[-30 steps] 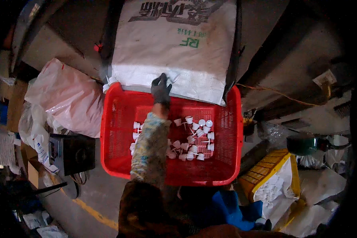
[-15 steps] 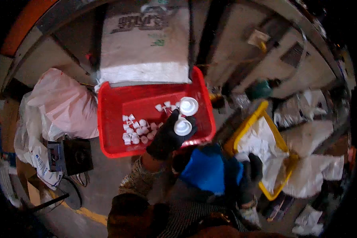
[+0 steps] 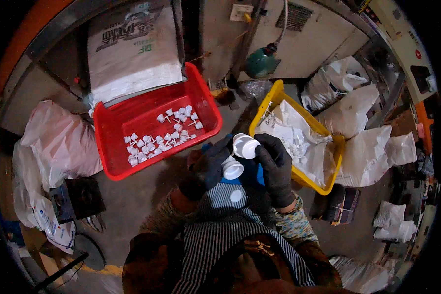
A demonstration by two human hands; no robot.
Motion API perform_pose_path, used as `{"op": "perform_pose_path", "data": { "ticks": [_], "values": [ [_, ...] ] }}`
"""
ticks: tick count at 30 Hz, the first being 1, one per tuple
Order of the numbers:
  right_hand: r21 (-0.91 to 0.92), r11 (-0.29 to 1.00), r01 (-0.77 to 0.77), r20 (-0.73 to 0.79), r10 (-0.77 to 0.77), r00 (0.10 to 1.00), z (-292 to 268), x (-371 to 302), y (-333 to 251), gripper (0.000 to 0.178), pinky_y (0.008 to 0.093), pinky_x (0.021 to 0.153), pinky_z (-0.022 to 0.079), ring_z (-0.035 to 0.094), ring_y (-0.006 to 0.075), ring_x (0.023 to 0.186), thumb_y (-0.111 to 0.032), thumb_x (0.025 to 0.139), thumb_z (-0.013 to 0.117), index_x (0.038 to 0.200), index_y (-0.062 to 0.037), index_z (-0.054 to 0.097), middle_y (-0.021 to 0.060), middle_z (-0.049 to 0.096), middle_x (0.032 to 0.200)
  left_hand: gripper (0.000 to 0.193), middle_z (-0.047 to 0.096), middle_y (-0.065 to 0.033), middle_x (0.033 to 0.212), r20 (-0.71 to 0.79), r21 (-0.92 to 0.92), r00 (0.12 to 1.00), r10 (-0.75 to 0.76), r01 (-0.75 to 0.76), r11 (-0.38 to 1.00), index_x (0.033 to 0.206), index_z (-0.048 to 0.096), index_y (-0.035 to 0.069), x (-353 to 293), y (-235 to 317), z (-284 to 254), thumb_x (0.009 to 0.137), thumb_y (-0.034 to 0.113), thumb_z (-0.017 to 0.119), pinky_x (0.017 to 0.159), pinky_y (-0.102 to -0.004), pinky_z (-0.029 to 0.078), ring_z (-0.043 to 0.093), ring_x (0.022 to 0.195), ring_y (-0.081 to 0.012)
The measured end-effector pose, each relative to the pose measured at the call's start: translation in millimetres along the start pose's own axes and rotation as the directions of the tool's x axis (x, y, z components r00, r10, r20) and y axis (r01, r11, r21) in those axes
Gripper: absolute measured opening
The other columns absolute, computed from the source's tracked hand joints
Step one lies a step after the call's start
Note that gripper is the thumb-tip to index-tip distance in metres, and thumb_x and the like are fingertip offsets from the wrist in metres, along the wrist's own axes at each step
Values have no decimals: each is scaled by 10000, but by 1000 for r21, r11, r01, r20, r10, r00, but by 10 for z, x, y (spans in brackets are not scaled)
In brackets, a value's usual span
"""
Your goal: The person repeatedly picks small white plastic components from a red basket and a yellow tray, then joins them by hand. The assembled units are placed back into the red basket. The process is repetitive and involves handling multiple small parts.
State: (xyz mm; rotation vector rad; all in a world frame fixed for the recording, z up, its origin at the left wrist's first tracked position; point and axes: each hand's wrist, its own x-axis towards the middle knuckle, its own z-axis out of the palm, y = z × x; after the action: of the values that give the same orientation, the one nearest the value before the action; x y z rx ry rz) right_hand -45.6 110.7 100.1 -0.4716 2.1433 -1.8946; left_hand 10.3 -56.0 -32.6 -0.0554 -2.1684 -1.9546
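A large pale sack (image 3: 137, 61) hangs over the far edge of the red basket (image 3: 139, 110), whose floor holds many white stemmed pieces (image 3: 146, 139), loose in two rough groups. To the right, apart from it, stands the yellow crate (image 3: 339, 149), lined with white sheeting (image 3: 323, 159) and holding a heap of small white parts (image 3: 293, 142). Between the two, in front of the person, the gloved hands come close together. The right hand (image 3: 278, 164) is closed on the upper cap (image 3: 245, 146), pinching its edge; the left hand (image 3: 210, 164) looks curled against the lower cap (image 3: 232, 168), though its dark fingers hide how firmly. Work on these two caps seems midway: both are up in the hands, neither set down. Plenty of pieces in the basket appear left to handle; whether those in the crate are finished cannot be told.
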Motion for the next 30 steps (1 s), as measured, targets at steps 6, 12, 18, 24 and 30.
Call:
{"op": "perform_pose_path", "data": {
  "ticks": [6, 12, 18, 24, 30],
  "values": [
    [-258, 946, 195, -101, -227, 969, -209, -103, 148, 211, 338, 805, 513, 655, 235, 897, -83, 876, 648, 1070, -1, 641, 134, 658, 989, 501, 378, -269, 1457, -53, -193, 960, -275, 261, 946, 1299, 543, -28, 116, 650, 211, 844, 126, 687, 1051, -390, 429, 420, 1343, -344],
    [-339, 908, 245, -44, -276, 960, -287, -141, 208, 235, 293, 850, 505, 622, 188, 954, -49, 891, 622, 1117, 13, 622, 112, 637, 1029, 520, 423, -248, 1427, -137, 340, 991, -3, 50, 939, 1245, 591, -1, 131, 705, 241, 814, 243, 749, 970, -403, 475, 472, 1278, -342],
    [-198, 958, 209, -124, -236, 964, -306, -117, 219, 218, 369, 824, 506, 640, 298, 920, -98, 867, 620, 1051, 17, 646, 170, 643, 981, 542, 530, -220, 1302, -53, 173, 993, -109, 117, 978, 1335, 485, -9, 180, 881, 294, 839, 130, 652, 991, -435, 463, 543, 1197, -338],
    [-182, 970, 161, -117, -184, 976, -313, -147, 162, 196, 372, 835, 501, 633, 305, 938, -56, 860, 616, 1038, 13, 659, 172, 641, 990, 536, 583, -230, 1188, 47, 448, 979, 197, -197, 872, 1348, 475, -5, 224, 757, 273, 863, 141, 648, 921, -427, 485, 580, 1111, -347],
    [-334, 920, 207, -135, -264, 955, -319, -155, 201, 194, 359, 802, 503, 629, 289, 899, -53, 841, 659, 1028, -1, 672, 156, 627, 963, 541, 597, -235, 1163, 33, 256, 998, 54, -61, 965, 1332, 485, -15, 170, 958, 374, 863, 162, 689, 914, -420, 488, 601, 1081, -359]
  ]
}}
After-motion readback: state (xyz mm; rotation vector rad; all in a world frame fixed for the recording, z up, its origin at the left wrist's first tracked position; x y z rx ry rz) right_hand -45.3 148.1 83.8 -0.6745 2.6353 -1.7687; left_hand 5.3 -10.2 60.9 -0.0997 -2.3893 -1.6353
